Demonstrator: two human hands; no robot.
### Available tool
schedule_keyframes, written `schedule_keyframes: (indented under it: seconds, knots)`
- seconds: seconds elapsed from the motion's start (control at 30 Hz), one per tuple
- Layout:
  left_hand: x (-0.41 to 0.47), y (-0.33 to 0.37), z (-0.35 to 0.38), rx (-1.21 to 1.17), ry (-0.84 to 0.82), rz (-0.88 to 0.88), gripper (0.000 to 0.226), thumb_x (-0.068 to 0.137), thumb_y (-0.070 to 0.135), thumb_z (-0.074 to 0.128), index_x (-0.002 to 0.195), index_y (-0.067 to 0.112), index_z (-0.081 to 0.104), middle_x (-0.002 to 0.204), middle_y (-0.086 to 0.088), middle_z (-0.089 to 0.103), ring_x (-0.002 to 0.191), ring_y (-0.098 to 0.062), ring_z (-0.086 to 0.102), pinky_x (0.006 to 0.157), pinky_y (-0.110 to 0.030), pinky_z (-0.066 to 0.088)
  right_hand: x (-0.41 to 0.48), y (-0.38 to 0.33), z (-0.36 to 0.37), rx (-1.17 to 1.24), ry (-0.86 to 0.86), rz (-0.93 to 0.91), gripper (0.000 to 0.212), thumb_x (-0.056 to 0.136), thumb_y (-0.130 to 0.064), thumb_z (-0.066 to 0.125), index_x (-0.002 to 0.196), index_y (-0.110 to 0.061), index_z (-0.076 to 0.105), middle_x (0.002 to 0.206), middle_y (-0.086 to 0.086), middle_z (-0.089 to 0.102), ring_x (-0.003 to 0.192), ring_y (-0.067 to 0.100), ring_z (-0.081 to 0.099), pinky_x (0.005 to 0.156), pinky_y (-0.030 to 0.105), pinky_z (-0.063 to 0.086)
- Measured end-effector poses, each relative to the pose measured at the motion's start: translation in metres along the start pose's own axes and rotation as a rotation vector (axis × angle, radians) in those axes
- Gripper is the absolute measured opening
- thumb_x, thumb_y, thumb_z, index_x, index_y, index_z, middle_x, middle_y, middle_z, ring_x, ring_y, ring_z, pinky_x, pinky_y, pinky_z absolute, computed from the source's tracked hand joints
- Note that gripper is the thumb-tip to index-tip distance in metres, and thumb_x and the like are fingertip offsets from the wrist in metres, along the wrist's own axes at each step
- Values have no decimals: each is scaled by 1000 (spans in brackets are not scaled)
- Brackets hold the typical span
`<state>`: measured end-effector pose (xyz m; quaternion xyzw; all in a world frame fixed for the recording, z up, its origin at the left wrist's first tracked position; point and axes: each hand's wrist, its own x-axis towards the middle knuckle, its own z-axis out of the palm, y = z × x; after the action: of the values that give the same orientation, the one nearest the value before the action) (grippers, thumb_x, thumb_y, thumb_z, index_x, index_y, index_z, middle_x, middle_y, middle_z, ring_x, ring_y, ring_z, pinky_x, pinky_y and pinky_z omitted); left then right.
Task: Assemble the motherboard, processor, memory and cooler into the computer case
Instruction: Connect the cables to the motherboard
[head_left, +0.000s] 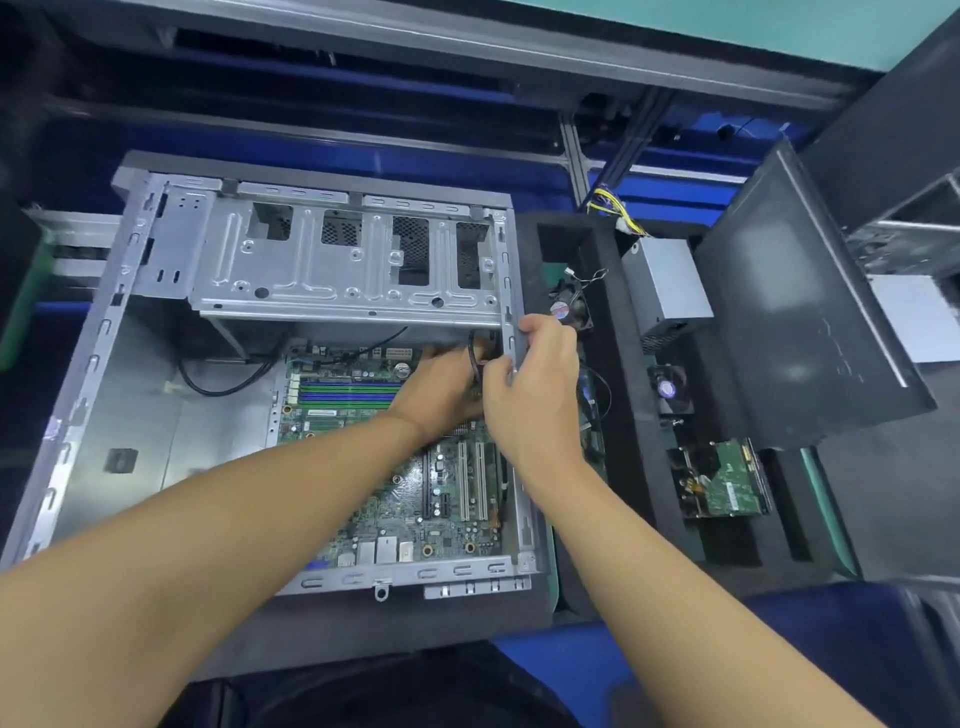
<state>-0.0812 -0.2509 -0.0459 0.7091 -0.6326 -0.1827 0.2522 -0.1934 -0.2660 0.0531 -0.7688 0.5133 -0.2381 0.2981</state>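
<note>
The grey computer case (104, 332) lies open on its side, with the green motherboard (395, 499) seated in its lower right part. The board's green and blue memory slots (348, 392) show left of my hands. My left hand (441, 389) reaches over the board's upper right corner, and its fingertips are hidden. A black cable (471, 358) loops between the two hands. My right hand (535, 384) grips the case's right side rail (519, 499), thumb inside and fingers curled over the outside. A small fan cooler (571, 312) lies in the foam tray just right of the case.
A black foam tray (628, 467) right of the case holds a grey power supply (667, 283) with yellow wires, a second fan (670, 389) and a hard drive (727, 483). A black side panel (810, 332) leans at the far right. The drive cage (337, 265) spans the case's far end.
</note>
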Motion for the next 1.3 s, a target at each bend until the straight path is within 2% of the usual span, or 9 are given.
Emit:
schedule_keyframes:
  seconds: [0.2,0.33,0.5,0.7,0.83,0.9,1.0,1.13,1.3]
  knots:
    - [4,4,-1,82,-40,-32,35,68,28,38,102,23,34,65,9,49,62,-24,50,79,-35,30,0,0,-1,-27,16,-35,36,91,-4,53,127,-6,49,124,11,45,112,30,42,79,27,27]
    - [3,6,-4,-5,-29,-104,28,78,17,48,105,13,40,51,14,38,42,-17,41,43,-22,19,0,-1,-2,-37,4,-30,35,92,-5,53,127,-7,48,126,11,44,114,30,41,84,33,31]
    - [7,8,-7,-176,-40,-248,25,85,39,29,69,22,35,49,5,46,54,-24,58,38,-23,26,0,0,-3,-46,-8,-39,36,94,-6,51,129,-7,47,126,11,44,113,29,40,82,33,32]
    - [7,6,-5,-24,-69,-148,22,80,28,40,99,18,37,47,13,40,35,-2,39,24,-15,13,1,2,0,-60,-6,-38,35,94,-8,51,129,-8,47,126,10,44,117,28,39,76,27,25]
    - [6,3,-16,-113,-191,-97,26,79,29,65,85,33,40,78,11,57,61,-7,55,45,-9,34,0,2,0,-78,11,-57,35,92,-5,53,126,-5,48,127,13,42,116,30,39,77,24,23]
    - [2,-2,-32,-45,-233,-43,35,74,32,74,95,32,46,91,9,56,75,-9,53,61,-21,41,-2,-2,0,-174,54,-139,36,86,-3,57,122,-2,53,125,17,44,110,35,41,85,33,31]
    - [-22,-18,-66,-4,-333,-16,28,78,25,73,89,28,48,82,9,52,70,-8,47,59,-24,36,-9,-10,1,-357,58,-401,25,81,-5,63,106,-6,62,112,15,54,96,34,48,81,41,34]
    - [-61,-53,-117,-12,-363,-177,16,85,18,63,88,26,50,66,11,50,60,-3,46,54,-23,31,-20,-27,18,-331,-323,-599,14,94,-10,58,107,-11,61,92,1,61,84,25,54,77,43,44]
    - [-104,-88,-144,108,-470,-391,10,91,29,53,100,24,53,87,0,64,72,-16,59,67,-32,48,-26,-42,51,-484,-937,-321,16,103,-24,47,113,-18,58,90,-3,66,78,18,61,72,38,53]
